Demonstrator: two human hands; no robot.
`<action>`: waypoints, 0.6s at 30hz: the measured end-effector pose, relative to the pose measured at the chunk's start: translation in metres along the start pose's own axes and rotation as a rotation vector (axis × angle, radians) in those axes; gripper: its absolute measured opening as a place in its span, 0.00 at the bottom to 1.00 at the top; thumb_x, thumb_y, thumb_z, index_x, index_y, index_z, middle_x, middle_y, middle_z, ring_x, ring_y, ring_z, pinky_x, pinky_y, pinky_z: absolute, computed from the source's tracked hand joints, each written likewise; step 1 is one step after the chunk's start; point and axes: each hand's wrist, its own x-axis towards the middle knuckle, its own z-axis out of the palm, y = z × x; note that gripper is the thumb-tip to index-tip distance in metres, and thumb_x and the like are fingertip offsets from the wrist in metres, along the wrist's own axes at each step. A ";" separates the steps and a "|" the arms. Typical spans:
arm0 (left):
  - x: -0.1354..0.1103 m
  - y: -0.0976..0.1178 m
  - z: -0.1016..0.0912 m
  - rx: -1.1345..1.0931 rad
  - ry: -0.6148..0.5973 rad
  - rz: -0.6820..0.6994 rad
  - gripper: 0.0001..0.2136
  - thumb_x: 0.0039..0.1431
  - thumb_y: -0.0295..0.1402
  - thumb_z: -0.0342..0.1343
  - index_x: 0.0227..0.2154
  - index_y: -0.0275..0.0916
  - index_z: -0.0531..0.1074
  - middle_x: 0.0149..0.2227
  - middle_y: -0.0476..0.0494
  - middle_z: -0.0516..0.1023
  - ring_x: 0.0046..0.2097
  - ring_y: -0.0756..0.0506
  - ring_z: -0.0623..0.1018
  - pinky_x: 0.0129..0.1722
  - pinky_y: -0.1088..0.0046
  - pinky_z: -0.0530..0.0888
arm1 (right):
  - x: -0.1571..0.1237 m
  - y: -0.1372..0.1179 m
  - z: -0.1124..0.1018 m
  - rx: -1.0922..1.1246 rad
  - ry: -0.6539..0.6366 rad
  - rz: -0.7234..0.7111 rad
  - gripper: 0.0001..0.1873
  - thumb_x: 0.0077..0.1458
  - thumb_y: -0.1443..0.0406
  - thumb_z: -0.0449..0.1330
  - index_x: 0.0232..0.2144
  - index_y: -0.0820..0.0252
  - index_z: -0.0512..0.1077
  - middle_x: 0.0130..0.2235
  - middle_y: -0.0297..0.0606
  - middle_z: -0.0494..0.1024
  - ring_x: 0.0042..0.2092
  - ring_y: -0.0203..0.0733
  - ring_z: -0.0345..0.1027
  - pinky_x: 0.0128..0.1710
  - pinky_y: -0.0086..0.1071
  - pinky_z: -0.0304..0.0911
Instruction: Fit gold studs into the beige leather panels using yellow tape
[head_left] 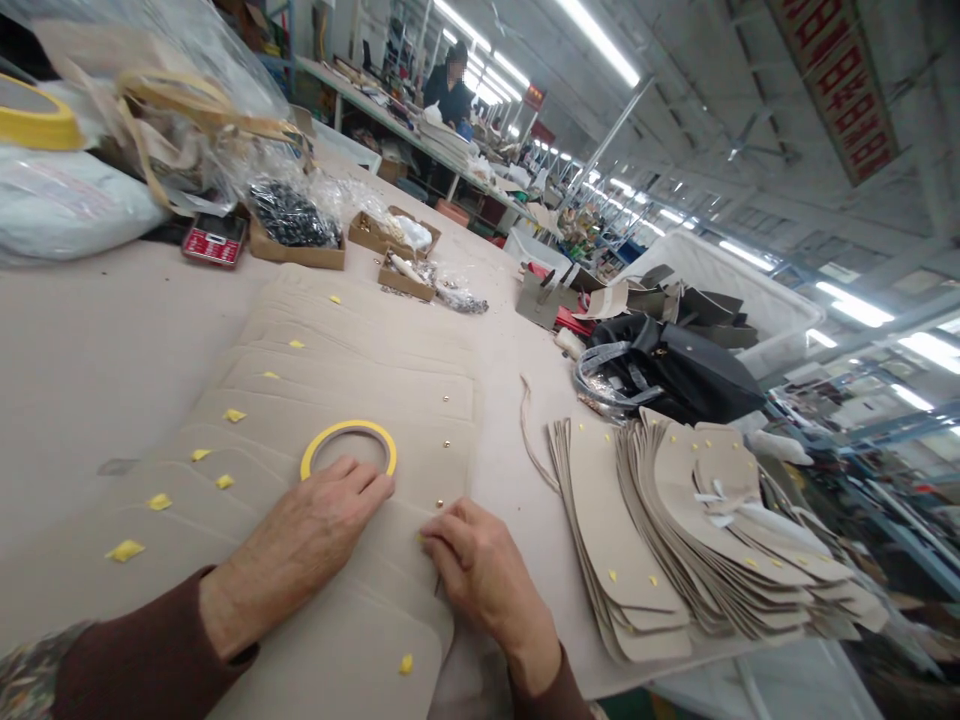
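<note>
Pressing flat on the near beige leather panel (pixel 360 610) of the overlapped row, the left hand (pixel 300 545) lies open, fingertips touching the yellow tape roll (pixel 349 447) just beyond. The right hand (pixel 480 570) has its fingers curled and pinched at that panel's right edge, beside the small brass studs (pixel 439 504); whether anything sits between them I cannot tell. Good work here probably means holding the panel steady with the left palm and keeping the pinch small and square to the edge. A fanned stack of curved beige pieces (pixel 660 530) lies right on the table (pixel 97 350).
</note>
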 end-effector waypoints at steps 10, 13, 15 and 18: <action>-0.010 -0.004 -0.002 -0.319 0.354 0.166 0.13 0.73 0.29 0.46 0.53 0.42 0.73 0.46 0.46 0.85 0.46 0.48 0.84 0.49 0.75 0.79 | 0.008 -0.002 0.002 0.178 0.100 0.034 0.09 0.63 0.73 0.62 0.37 0.56 0.81 0.34 0.35 0.80 0.36 0.39 0.75 0.37 0.29 0.68; -0.013 0.001 -0.007 -0.355 0.376 0.168 0.16 0.75 0.32 0.47 0.61 0.42 0.67 0.54 0.45 0.84 0.53 0.48 0.83 0.56 0.78 0.77 | 0.011 -0.015 0.002 0.332 0.292 -0.031 0.09 0.65 0.71 0.60 0.43 0.57 0.79 0.35 0.36 0.81 0.35 0.39 0.74 0.38 0.30 0.69; -0.015 0.004 -0.008 -0.335 0.377 0.168 0.17 0.75 0.32 0.46 0.63 0.42 0.64 0.55 0.44 0.83 0.54 0.48 0.83 0.56 0.79 0.76 | 0.014 -0.024 0.004 0.350 0.337 -0.123 0.10 0.66 0.71 0.59 0.46 0.57 0.78 0.38 0.39 0.82 0.37 0.41 0.74 0.39 0.32 0.70; -0.017 0.006 -0.006 -0.286 0.395 0.172 0.16 0.75 0.31 0.44 0.62 0.40 0.63 0.51 0.42 0.84 0.52 0.49 0.84 0.53 0.80 0.77 | 0.018 -0.031 0.008 0.296 0.333 -0.217 0.10 0.67 0.71 0.57 0.46 0.57 0.76 0.40 0.42 0.82 0.41 0.43 0.75 0.42 0.33 0.72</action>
